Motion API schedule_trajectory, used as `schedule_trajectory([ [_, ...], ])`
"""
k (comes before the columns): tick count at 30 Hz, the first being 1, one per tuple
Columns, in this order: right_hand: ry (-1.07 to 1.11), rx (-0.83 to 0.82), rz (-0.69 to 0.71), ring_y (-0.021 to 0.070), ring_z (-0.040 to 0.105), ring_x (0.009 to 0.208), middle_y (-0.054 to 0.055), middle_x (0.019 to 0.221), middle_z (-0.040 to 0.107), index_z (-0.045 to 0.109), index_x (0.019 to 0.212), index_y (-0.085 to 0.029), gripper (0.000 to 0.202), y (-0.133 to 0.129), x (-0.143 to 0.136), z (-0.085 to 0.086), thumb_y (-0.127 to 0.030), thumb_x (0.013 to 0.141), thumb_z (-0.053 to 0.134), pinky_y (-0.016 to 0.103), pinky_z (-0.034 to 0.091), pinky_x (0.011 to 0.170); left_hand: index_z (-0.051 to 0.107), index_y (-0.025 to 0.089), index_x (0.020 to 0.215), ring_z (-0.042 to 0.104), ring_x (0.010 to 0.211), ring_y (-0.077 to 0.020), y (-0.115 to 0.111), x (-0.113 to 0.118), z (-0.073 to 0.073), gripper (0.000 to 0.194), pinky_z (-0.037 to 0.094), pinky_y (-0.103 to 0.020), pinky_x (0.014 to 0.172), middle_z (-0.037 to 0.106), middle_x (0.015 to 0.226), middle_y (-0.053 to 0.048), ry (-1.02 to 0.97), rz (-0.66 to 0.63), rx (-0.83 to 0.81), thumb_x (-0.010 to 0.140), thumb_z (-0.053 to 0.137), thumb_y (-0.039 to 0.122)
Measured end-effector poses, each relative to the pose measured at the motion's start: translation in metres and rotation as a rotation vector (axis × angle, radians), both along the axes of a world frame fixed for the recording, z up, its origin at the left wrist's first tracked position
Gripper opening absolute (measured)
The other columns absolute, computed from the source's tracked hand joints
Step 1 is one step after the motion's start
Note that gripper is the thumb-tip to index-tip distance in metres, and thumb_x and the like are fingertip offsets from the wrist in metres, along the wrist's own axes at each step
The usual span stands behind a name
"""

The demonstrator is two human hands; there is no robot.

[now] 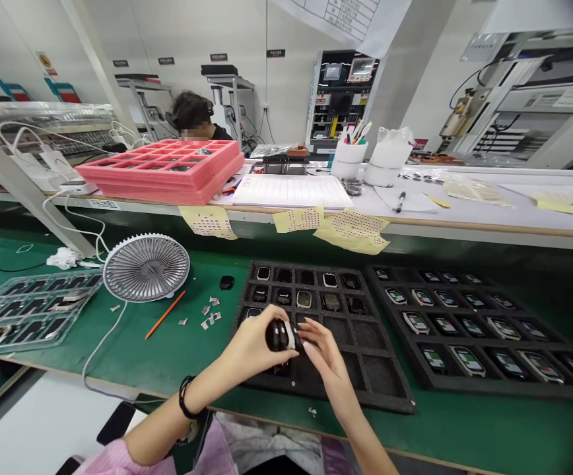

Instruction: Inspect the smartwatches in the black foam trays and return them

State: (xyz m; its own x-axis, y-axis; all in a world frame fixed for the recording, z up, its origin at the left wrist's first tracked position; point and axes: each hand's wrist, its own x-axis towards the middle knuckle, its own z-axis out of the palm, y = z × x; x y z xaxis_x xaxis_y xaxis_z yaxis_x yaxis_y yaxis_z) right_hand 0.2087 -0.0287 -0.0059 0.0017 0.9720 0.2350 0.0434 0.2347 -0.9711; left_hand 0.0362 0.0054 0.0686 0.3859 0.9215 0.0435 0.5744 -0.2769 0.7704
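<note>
My left hand (257,343) is wrapped round a small stack of dark and white watch cases (282,335), held on edge above the near part of a black foam tray (400,389). Fingers of my right hand (323,353) are apart beside the right end of the stack, with the fingertips at or touching it. Square watch cases, among them a silver-rimmed one (303,299), sit in the tray's far compartments. What lies under my hands is partly hidden.
A second foam tray (410,343) with several lit watches lies right. Left are a fan (146,267), an orange stick (165,315), small tabs and a clear tray (68,330). A raised shelf holds pink foam trays (158,188) and papers; a person (195,115) is behind.
</note>
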Motion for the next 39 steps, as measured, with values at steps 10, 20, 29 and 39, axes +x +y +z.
schedule_trajectory([
  [10,-0.385,0.654,0.106,0.0229,0.056,0.122,0.004,0.13,0.062,0.051,0.135,-0.031,0.051,0.006,-0.012,0.016,-0.009,0.089,0.055,0.045,0.051,0.101,0.055,0.02,0.102,0.062,0.089,-0.018,-0.01,-0.021,-0.055,0.058,0.051,-0.032,0.083,0.061,0.1,-0.004,-1.015,0.129,-0.749,0.055,0.081,0.042],
  [20,-0.428,0.818,0.115,0.0273,0.054,0.124,0.011,0.132,0.059,0.044,0.14,-0.02,0.059,0.005,-0.01,0.012,0.003,0.086,0.051,0.046,0.056,0.096,0.066,0.019,0.104,0.062,0.095,-0.0227,-0.016,-0.017,-0.062,0.048,0.049,-0.041,0.09,0.065,0.103,-0.007,-1.241,0.098,-0.836,0.06,0.084,0.029],
  [29,-0.381,0.802,0.082,0.0261,0.057,0.122,0.008,0.126,0.064,0.05,0.136,-0.023,0.055,0.008,-0.011,0.01,0.002,0.087,0.049,0.045,0.055,0.096,0.07,0.017,0.097,0.06,0.105,-0.0243,-0.024,-0.007,-0.066,0.033,0.043,-0.045,0.101,0.067,0.108,-0.007,-1.376,0.181,-0.884,0.065,0.079,0.018],
  [39,-0.577,0.652,-0.044,0.029,0.037,0.137,0.012,0.146,0.044,0.027,0.149,-0.016,0.062,-0.018,-0.031,0.014,-0.008,0.089,0.044,0.054,0.038,0.109,0.071,0.011,0.079,0.066,0.096,-0.0227,-0.027,0.011,-0.056,0.014,0.049,-0.038,0.096,0.073,0.095,-0.009,-1.48,0.385,-0.98,0.068,0.077,0.017],
])
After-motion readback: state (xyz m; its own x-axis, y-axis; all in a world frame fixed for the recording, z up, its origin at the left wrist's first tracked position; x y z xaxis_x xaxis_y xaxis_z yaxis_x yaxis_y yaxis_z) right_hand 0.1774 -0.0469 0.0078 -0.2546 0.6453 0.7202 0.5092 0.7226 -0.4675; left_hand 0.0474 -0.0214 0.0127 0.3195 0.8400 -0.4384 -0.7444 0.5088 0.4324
